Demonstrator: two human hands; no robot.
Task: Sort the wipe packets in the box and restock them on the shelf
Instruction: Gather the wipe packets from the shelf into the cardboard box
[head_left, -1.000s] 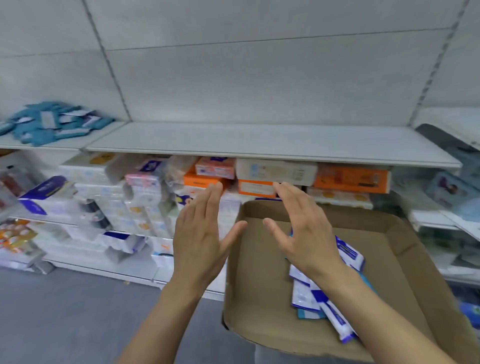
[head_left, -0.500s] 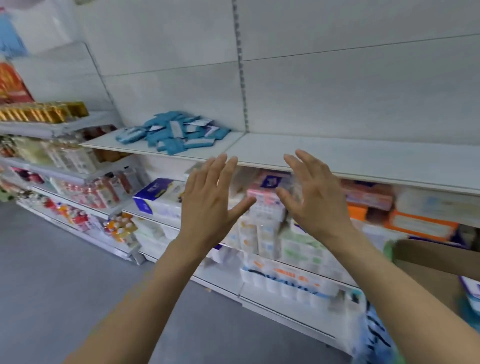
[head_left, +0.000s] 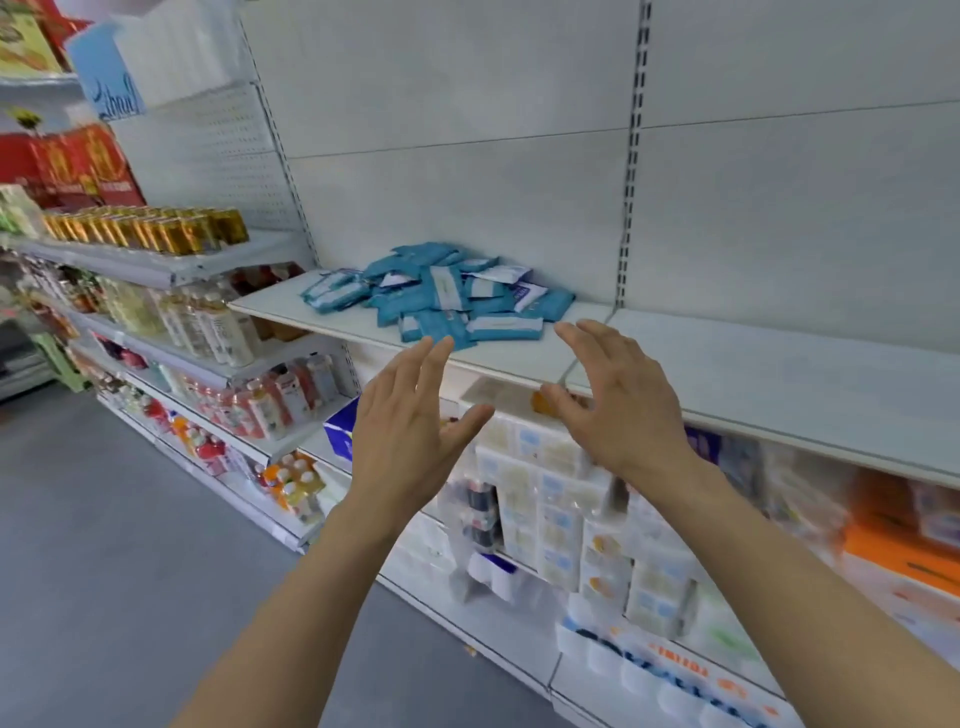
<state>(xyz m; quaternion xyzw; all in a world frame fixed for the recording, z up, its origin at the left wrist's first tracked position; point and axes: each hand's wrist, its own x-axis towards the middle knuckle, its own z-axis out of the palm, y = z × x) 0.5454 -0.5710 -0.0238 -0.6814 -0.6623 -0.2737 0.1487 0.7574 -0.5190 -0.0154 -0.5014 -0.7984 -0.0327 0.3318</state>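
A shop aisle: long white metal shelving (head_left: 519, 358) on slotted uprights runs along the wall above a grey floor (head_left: 104, 545). Its tiers carry rows of gold cans (head_left: 150, 231), bottled drinks (head_left: 218, 327), red gift boxes (head_left: 83, 161) and stacked tissue packs (head_left: 545, 499), with a loose heap of blue wipe packets (head_left: 441, 296) on one shelf.

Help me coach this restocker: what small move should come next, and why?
Probably reach both hands forward onto the heap of blue wipe packets. The left hand and right hand are open and empty, just short of the white shelf, where the packets lie jumbled and overlapping.
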